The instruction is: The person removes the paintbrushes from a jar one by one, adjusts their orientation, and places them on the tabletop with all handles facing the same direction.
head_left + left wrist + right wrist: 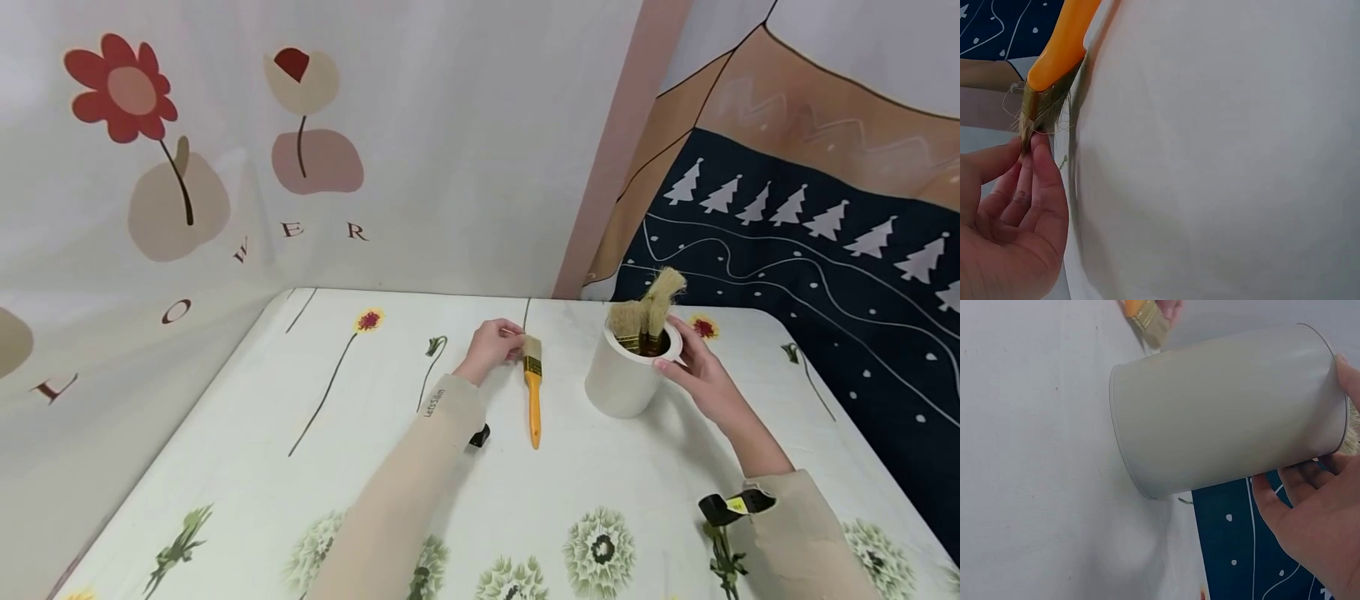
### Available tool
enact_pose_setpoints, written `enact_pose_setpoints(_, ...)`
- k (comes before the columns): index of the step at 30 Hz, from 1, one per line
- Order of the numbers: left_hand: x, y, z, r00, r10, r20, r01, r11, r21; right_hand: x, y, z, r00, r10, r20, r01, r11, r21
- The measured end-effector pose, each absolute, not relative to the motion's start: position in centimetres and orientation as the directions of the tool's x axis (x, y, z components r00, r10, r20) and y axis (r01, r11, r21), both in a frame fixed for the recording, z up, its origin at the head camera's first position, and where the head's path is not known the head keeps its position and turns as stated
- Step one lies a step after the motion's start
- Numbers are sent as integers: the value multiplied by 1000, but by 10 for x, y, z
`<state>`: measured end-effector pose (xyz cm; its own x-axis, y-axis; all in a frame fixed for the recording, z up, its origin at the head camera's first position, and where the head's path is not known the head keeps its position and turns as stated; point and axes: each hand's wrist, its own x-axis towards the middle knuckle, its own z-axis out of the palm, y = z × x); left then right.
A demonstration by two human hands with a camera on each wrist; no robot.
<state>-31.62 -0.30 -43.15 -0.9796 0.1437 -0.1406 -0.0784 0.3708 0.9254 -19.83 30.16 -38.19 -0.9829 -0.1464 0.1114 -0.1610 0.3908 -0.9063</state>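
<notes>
My left hand (491,348) pinches the bristle tip of a flat paintbrush (533,400) between thumb and fingers. The brush has an orange handle pointing toward me; in the left wrist view the handle (1063,44) rises beyond the fingertips. To its right is a white cylindrical container (618,387), with my right hand (705,379) gripping its rim, thumb at the near side and fingers behind. Other paintbrushes (630,321) stand bristles up in the container, their handles hidden inside. The right wrist view shows the smooth side of the container (1222,412).
A white tablecloth (360,500) printed with flowers covers the table. Behind it hangs a pale curtain (465,150) with flower prints and letters. A dark blue cloth with white trees (825,221) hangs at the right.
</notes>
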Motion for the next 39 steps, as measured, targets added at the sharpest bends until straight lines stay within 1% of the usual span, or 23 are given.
enact_pose_setpoints(5,-314,-5,-433,-974,142,-178,-110,391,914,-198,302,-381,-984,-144,104,-154,394,-906)
enact_pose_setpoints(11,-314,-6,-433,-970,161,-183,-105,401,910,-198,302,-382,-984,-145,108,-157,388,-908)
enact_pose_setpoints(17,-315,-8,-431,-976,160,-146,-66,424,903,-199,302,-383,-982,-150,119,-168,379,-910)
enact_pose_setpoints(26,-313,-10,-427,-976,180,-119,-38,400,916,-199,302,-383,-983,-145,111,-159,383,-910)
enact_pose_setpoints(33,-315,-9,-423,-978,190,-80,9,427,904,-199,302,-383,-984,-140,110,-158,395,-905)
enact_pose_setpoints(39,-317,-7,-419,-977,205,-55,28,379,925,-198,303,-383,-984,-144,110,-158,388,-908)
